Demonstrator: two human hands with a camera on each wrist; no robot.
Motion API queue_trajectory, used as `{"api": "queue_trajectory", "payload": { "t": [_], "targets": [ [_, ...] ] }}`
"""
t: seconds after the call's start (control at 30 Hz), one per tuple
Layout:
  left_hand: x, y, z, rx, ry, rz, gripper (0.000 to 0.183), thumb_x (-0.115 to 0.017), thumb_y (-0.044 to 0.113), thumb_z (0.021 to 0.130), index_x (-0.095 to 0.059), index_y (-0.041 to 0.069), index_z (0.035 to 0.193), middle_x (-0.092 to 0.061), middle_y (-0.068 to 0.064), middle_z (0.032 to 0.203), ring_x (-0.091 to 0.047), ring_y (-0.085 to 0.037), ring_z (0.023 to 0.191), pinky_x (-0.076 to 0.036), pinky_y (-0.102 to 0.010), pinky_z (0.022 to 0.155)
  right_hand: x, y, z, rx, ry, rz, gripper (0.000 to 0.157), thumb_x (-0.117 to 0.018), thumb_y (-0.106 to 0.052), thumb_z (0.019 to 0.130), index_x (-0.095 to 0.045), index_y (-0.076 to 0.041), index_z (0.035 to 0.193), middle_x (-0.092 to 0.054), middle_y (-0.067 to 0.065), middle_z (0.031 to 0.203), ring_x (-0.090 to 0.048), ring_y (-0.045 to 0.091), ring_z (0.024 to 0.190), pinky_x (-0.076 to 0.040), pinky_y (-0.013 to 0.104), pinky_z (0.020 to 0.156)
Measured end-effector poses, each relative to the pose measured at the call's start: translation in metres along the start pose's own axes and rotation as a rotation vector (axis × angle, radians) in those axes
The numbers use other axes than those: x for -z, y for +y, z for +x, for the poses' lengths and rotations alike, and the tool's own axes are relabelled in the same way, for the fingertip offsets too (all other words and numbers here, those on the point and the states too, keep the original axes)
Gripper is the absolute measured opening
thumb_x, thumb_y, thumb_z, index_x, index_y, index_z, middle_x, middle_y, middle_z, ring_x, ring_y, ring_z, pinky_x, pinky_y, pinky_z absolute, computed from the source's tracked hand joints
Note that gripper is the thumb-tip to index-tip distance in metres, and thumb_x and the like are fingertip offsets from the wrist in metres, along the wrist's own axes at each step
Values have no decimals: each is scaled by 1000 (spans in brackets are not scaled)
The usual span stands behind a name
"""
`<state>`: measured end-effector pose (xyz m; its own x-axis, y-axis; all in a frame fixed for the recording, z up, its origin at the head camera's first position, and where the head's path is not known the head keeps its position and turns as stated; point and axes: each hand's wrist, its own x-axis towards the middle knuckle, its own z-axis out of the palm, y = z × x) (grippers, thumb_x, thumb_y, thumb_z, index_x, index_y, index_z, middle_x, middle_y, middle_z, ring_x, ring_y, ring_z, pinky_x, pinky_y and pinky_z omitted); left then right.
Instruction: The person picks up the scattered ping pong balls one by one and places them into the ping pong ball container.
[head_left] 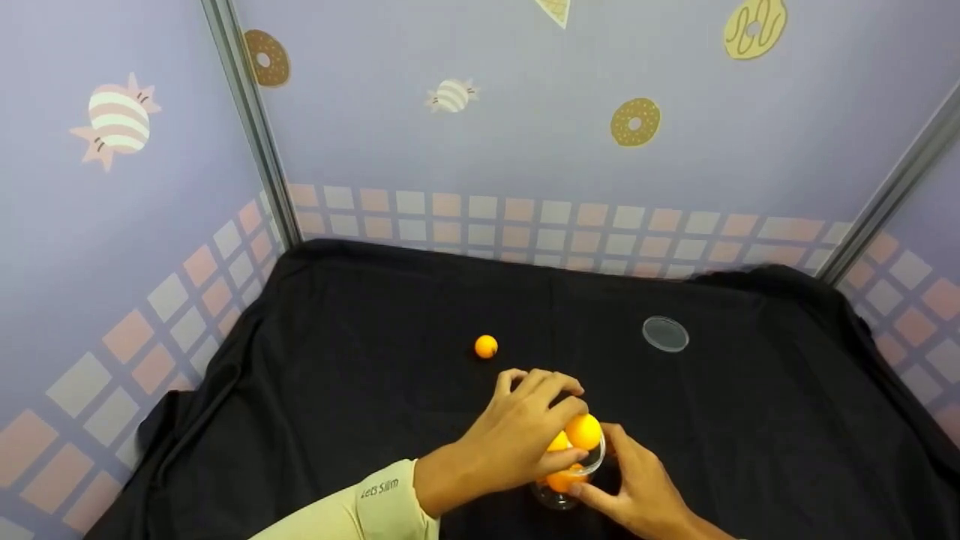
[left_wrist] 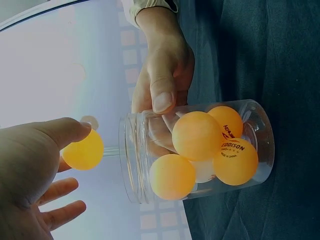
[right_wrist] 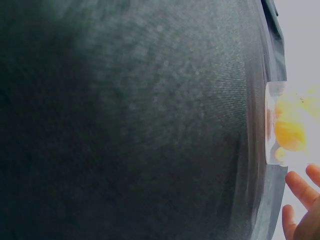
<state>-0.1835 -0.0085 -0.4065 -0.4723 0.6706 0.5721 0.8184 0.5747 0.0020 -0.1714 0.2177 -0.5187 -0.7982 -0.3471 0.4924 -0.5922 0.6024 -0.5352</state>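
A clear plastic jar [left_wrist: 265, 150] stands upright on the black cloth, with several orange ping-pong balls [left_wrist: 236, 161] and a paler one inside. The thumb and fingers of my right hand [head_left: 645, 487] grip the jar's side; in the right wrist view, fingertips [right_wrist: 299, 189] show at its side. Over the open mouth, my left hand [head_left: 510, 435] pinches an orange ping-pong ball [left_wrist: 82, 151] between thumb and finger, its other fingers spread. In the left wrist view that ball is just outside the jar's threaded rim [left_wrist: 131, 160].
One loose orange ping-pong ball [head_left: 486, 346] lies on the black cloth [head_left: 390, 322] beyond my left hand. A clear round lid [head_left: 665, 334] lies flat farther right. Patterned lilac panels [head_left: 450, 150] border the table at the back and sides.
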Motion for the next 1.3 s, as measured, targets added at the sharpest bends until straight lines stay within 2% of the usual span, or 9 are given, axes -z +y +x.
{"api": "queue_trajectory", "payload": {
  "t": [0.4,0.6,0.77,0.93,1.3],
  "targets": [
    [-1,0,0,-10,15,8,34,-65,48,81,-60,25,105,-52,7,120,-48,-12,109,-37,-43,87,0,0,-1,-7,6,-8,65,-78,-42,72,-44,-31,127,-57,-20,113,-60,1,95,-52,28,77],
    [-2,-1,0,0,24,15,36,-66,49,80,-61,25,107,-52,7,121,-48,-13,110,-36,-43,87,0,0,0,18,10,-8,67,-79,-40,71,-45,-30,128,-57,-19,112,-61,2,93,-52,28,76],
    [-2,-2,0,0,28,24,34,-67,45,81,-61,23,106,-52,6,120,-49,-13,108,-37,-43,86,0,-1,0,-17,8,-34,66,-78,-46,70,-46,-29,126,-57,-21,112,-59,0,97,-51,28,78],
    [-4,-3,-2,12,24,21,33,-67,44,80,-61,23,106,-53,6,119,-49,-13,108,-37,-43,86,-1,-2,0,-34,11,-33,66,-78,-47,70,-49,-25,124,-57,-22,112,-59,0,96,-52,31,78],
    [-8,-7,-3,59,30,48,33,-65,47,82,-62,25,107,-54,7,119,-49,-13,108,-36,-42,86,-2,1,-1,11,25,-28,67,-79,-44,69,-49,-23,125,-57,-20,112,-59,0,96,-52,30,79]
  ]
}}
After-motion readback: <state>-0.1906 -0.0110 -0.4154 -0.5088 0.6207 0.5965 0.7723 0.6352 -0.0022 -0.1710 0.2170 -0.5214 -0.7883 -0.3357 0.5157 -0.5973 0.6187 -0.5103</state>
